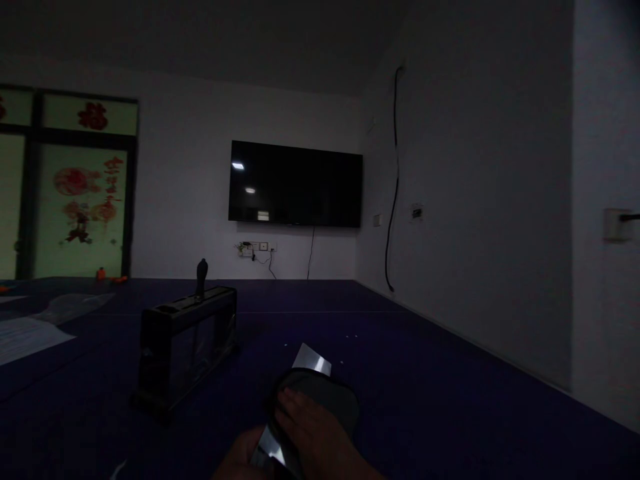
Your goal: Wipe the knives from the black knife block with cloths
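My right hand (313, 433) lies low in the middle of the view, its fingers curled over a grey cloth (330, 395). The cloth is wrapped round a shiny flat metal blade (313, 361). The blade's far end sticks out beyond the cloth and another bright patch shows near my wrist. Only the dim edge of my left hand (239, 461) shows at the bottom, beside the blade's near end, with its fingers hidden. A dark knife block (185, 347) stands on the blue surface to the left, with one black handle (201, 277) rising from a slot.
The blue surface (425, 373) runs back to white walls. A black screen (295, 185) hangs on the far wall above sockets and cables. White sheets and clear plastic (30, 333) lie at the far left. A window with red paper decorations (80, 200) is behind them.
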The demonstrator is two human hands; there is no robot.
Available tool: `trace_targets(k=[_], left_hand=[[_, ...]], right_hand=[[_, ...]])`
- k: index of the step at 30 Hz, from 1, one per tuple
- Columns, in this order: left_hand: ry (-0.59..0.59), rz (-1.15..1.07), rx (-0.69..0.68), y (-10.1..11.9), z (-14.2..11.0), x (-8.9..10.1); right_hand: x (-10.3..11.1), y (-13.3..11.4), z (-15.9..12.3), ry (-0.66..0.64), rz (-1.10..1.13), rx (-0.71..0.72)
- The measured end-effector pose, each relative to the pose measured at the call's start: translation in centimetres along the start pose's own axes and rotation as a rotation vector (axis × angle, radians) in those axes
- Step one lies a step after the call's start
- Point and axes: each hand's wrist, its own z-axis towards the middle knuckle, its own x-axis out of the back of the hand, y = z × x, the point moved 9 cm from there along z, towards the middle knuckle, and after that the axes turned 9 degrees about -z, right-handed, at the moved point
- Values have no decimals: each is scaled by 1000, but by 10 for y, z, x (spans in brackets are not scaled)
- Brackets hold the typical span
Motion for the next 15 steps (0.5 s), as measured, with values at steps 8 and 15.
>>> trace_targets(k=[8,15], left_hand=[[33,-60,-8,-1,5,4],[-33,-113,0,7,0,-6]], right_hand=[[5,-1,1,-6,19,10],[3,0,-1,25,36,-21]])
